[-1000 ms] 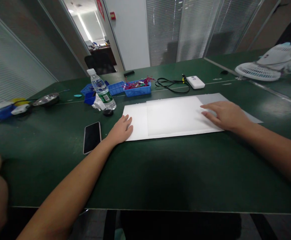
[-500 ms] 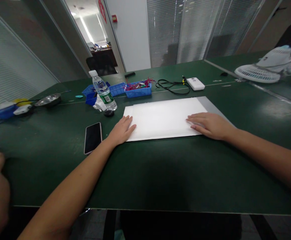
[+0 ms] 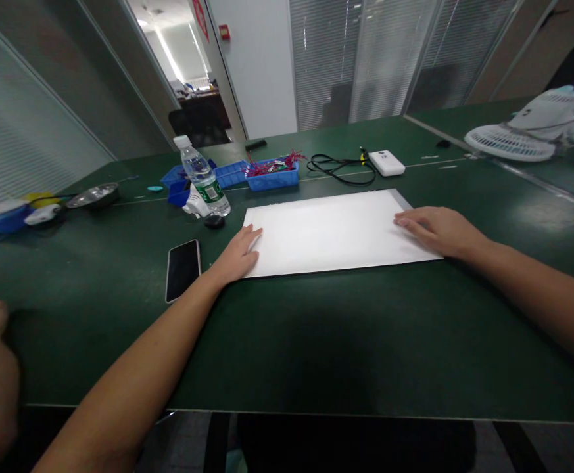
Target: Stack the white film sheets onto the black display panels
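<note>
1. White sheet [image 3: 326, 233]: it lies flat in front of the person, between the two hands. More than one sheet may be piled here; I cannot count them.
2. The left hand [image 3: 235, 256] is flat, with its fingers open and spread on the sheet's left end. It has hardly moved.
3. The right hand [image 3: 439, 230] is at the other end, fingers stretched out and a little bent, thumb apart. I see nothing pinched in it, and cannot tell how hard the tips press. Half a second ago it was further left; now it is back near the right end.
4. A second ago, a top sheet sat crooked and a big grey piece stuck out on the right. Now the white looks like one long shape, with just a thin grey strip [image 3: 403, 199] showing. So the edges seem to match better, and the pile looks neater.
5. The sheet is smooth, thin and bright, with straight sides and no folds that I can see.
6. The table [image 3: 326, 341] under it is dark green, hard and a bit shiny.
7. Near the left hand is a flat phone [image 3: 183, 270] with a black screen.
8. Farther back stand a clear, round bottle [image 3: 201, 174], a blue plastic tray [image 3: 273, 180] of thin red wires [image 3: 274, 166], a bendy black cable [image 3: 333, 172] and a white box [image 3: 386, 163] with rounded corners.
</note>
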`<state>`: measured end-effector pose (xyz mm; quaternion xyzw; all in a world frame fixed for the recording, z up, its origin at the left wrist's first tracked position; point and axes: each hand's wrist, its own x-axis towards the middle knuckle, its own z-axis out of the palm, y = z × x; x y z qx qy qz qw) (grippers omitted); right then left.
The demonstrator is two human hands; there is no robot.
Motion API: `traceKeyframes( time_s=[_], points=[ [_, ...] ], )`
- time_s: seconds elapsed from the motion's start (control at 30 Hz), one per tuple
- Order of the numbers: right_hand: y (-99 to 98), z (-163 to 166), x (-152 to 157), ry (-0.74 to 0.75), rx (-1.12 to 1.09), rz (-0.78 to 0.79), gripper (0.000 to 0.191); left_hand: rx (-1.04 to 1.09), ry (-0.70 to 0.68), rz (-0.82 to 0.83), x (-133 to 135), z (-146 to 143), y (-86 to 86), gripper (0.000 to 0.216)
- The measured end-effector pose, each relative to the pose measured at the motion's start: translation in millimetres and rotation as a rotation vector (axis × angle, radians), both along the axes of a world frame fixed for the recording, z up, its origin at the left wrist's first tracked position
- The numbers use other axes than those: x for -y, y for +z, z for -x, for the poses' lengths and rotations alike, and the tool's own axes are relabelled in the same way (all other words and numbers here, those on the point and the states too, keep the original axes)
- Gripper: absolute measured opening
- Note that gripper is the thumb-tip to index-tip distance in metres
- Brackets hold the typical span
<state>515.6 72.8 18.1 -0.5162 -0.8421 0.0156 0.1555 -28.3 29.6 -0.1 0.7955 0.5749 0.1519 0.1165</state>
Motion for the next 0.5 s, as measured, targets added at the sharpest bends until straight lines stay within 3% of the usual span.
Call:
traceKeyframes(
  time_s=[0.23, 0.5],
  points=[
    [-0.9, 13, 4, 0.156, -0.043, 0.008, 0.057, 0.013, 0.020, -0.022, 0, -4, -0.6, 0.070],
    [2.4, 14, 6, 0.153, -0.051, 0.013, 0.060, -0.032, 0.019, -0.016, -1, -6, -1.9, 0.070]
  ],
)
